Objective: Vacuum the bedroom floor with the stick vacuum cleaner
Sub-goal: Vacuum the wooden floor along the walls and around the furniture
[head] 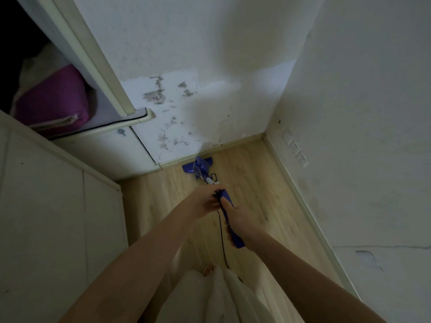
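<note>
Item: one stick vacuum cleaner (211, 183), blue, its floor head (198, 164) on the wooden floor (251, 183) and touching the skirting board (235, 143) where floor meets the stained wall (186, 101). Our right hand (235, 220) is wrapped round the blue handle, fingers curled under it and thumb laid along the top; our left hand (206, 201) sits further down the stick near the white collar, fingers bent about it, though we cannot tell how firmly they close. One black cord (222, 238) hangs from the handle toward our feet. Handling note, as we judge it: keep the head flat and run it slowly along the skirting, into the corner on the right, in overlapping passes, holding the cord clear of the head. Count: one vacuum, one cord, two hands, one bare foot (208, 269) showing, three wall sockets (296, 148) on the right wall, one cupboard (58, 206) at left, one purple bundle (53, 101) on its open shelf.
</note>
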A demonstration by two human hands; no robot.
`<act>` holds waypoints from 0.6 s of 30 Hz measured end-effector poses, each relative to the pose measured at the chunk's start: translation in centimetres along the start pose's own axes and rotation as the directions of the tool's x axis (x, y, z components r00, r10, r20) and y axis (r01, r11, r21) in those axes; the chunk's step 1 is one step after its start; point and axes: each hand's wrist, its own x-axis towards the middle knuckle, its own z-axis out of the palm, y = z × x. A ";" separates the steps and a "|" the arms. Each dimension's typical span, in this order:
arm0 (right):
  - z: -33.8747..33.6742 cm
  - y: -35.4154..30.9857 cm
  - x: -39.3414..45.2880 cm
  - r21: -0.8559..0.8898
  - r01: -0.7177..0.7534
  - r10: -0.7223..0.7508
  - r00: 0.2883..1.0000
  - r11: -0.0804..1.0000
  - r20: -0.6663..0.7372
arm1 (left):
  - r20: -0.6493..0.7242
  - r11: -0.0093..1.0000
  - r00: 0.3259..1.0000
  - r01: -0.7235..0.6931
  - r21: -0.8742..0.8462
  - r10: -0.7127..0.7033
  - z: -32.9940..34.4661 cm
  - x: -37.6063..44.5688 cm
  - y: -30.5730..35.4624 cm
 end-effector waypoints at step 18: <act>-2.6 0.4 1.1 -0.032 0.017 -0.016 0.999 0.999 0.031 | -0.056 0.996 0.997 -0.060 -0.059 0.056 2.7 0.0 -0.3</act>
